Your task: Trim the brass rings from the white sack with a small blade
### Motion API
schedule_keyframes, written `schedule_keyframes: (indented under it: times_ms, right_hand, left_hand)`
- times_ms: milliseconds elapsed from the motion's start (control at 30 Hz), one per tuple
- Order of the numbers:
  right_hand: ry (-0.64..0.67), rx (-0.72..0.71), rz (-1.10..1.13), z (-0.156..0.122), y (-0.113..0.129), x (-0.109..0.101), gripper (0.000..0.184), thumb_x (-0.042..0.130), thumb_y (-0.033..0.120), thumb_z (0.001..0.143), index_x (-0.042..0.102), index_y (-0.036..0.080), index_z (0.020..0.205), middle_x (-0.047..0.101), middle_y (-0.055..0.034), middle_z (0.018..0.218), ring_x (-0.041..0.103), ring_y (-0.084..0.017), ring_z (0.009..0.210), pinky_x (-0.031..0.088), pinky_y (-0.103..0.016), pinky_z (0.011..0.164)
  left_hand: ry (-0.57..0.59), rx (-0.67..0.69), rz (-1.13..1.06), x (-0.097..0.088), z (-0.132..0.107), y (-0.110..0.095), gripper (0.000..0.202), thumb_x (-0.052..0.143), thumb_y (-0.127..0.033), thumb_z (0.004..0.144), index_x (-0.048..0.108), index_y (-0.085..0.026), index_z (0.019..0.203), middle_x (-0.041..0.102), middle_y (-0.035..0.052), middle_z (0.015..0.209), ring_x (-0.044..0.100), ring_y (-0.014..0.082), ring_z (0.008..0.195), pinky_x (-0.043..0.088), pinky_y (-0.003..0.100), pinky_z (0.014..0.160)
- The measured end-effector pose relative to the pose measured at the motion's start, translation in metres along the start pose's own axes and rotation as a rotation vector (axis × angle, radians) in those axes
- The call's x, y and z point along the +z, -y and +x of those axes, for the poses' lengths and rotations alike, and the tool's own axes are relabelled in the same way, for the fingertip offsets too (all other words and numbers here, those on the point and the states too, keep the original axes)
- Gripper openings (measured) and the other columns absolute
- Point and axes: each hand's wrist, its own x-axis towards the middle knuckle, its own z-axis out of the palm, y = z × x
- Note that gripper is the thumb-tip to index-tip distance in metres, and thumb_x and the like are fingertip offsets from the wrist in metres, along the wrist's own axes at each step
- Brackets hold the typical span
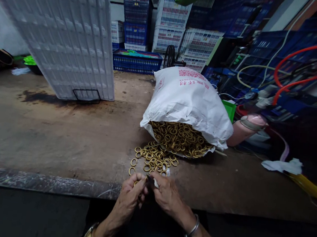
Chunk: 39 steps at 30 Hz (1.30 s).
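Note:
At the table's front edge, my left hand [131, 192] is closed in a pinch on a brass-coloured ring [135, 183]. Close beside it, my right hand [169, 197] grips a small dark tool [150, 179], whose tip meets the left fingertips; its exact kind is hidden by the fingers. A small white piece [155, 183] shows at the right thumb. Just beyond both hands lies a loose pile of brass-coloured rings [154, 157]. They spread from the open mouth of a white woven sack [189, 99] lying on its side, packed with more rings [179, 137].
A tall whitish ribbed panel [78, 42] stands in a black wire holder [85, 95] on the worn table [60, 134]. Right of the sack are a pink bottle [246, 129] and red hoses [283, 67]. Stacked blue crates [136, 18] and white crates [171, 18] line the back.

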Motion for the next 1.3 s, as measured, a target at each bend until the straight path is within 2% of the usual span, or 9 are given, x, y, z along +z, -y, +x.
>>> schedule_keyframes:
  times_ms: [100,300,433,567,633,800,967,1167,1300]
  right_hand:
    - [0.077,-0.033,-0.127,-0.004,0.003,0.000,0.031,0.038,0.005,0.066,0.053,0.020,0.088,0.062,-0.0022,0.076,0.054,-0.014,0.068,0.031,-0.022,0.061]
    - [0.129,0.035,-0.304,0.000,0.005,0.007,0.034,0.041,0.006,0.064,0.050,0.018,0.094,0.063,-0.0036,0.077,0.056,-0.016,0.069,0.028,-0.023,0.058]
    - [0.092,0.054,-0.367,0.005,0.007,0.017,0.033,0.041,0.005,0.067,0.050,0.018,0.097,0.063,-0.0044,0.078,0.057,-0.017,0.071,0.026,-0.025,0.058]
    - [0.043,0.115,-0.425,0.012,0.006,0.019,0.024,0.040,0.005,0.072,0.052,0.017,0.090,0.063,-0.0050,0.073,0.055,-0.015,0.064,0.023,-0.026,0.055]
    - [0.022,0.077,-0.402,0.017,0.007,0.020,0.022,0.041,0.005,0.073,0.052,0.017,0.087,0.063,-0.0042,0.072,0.055,-0.015,0.062,0.024,-0.026,0.055]
    - [-0.020,-0.055,-0.342,0.029,0.018,0.035,0.022,0.045,0.012,0.076,0.050,0.019,0.097,0.062,-0.0046,0.089,0.056,-0.017,0.076,0.031,-0.026,0.063]
    - [-0.009,-0.084,-0.469,0.036,0.025,0.054,0.046,0.048,0.023,0.081,0.035,0.021,0.126,0.057,-0.0089,0.107,0.055,-0.022,0.083,0.035,-0.032,0.069]
    - [-0.033,-0.072,-0.485,0.034,0.027,0.052,0.048,0.050,0.029,0.080,0.034,0.021,0.125,0.055,-0.0071,0.104,0.055,-0.022,0.082,0.038,-0.033,0.069]
    - [-0.018,-0.065,-0.529,0.030,0.033,0.045,0.042,0.050,0.023,0.078,0.040,0.022,0.118,0.053,-0.0067,0.102,0.054,-0.020,0.076,0.038,-0.031,0.065]
  left_hand:
    - [-0.017,0.012,0.040,0.000,0.000,0.000,0.040,0.059,-0.055,0.068,0.044,-0.019,0.075,0.048,-0.0062,0.055,0.037,0.0041,0.039,0.028,0.015,0.036]
    - [0.010,0.035,0.099,-0.007,0.001,0.003,0.036,0.054,-0.052,0.074,0.043,-0.018,0.070,0.046,-0.0065,0.054,0.035,0.0033,0.039,0.028,0.014,0.035]
    - [0.033,-0.010,-0.017,-0.018,-0.008,0.003,0.030,0.053,-0.045,0.079,0.044,-0.018,0.071,0.045,-0.0066,0.055,0.035,0.0028,0.040,0.027,0.013,0.036]
    - [0.152,-0.063,-0.147,-0.031,-0.031,0.007,0.023,0.055,-0.039,0.080,0.048,-0.018,0.078,0.046,-0.0057,0.053,0.034,0.0037,0.039,0.025,0.013,0.033]
    - [0.175,-0.087,-0.226,-0.037,-0.038,0.009,0.022,0.056,-0.038,0.080,0.049,-0.017,0.078,0.046,-0.0054,0.053,0.033,0.0039,0.038,0.025,0.014,0.033]
    - [0.035,-0.081,-0.320,-0.050,-0.033,0.011,0.029,0.056,-0.043,0.078,0.053,-0.014,0.074,0.053,0.0001,0.068,0.039,0.0039,0.045,0.029,0.015,0.035]
    - [-0.015,-0.066,-0.374,-0.060,-0.028,0.009,0.026,0.060,-0.040,0.076,0.053,-0.015,0.076,0.055,0.0008,0.073,0.041,0.0041,0.047,0.029,0.015,0.037]
    - [0.011,-0.081,-0.428,-0.065,-0.023,0.002,0.023,0.065,-0.032,0.072,0.049,-0.020,0.084,0.054,-0.0020,0.072,0.043,0.0047,0.047,0.028,0.016,0.040]
    - [0.050,-0.125,-0.478,-0.066,-0.019,0.000,0.027,0.069,-0.028,0.068,0.051,-0.020,0.087,0.051,-0.0032,0.067,0.044,0.0047,0.048,0.028,0.015,0.041]
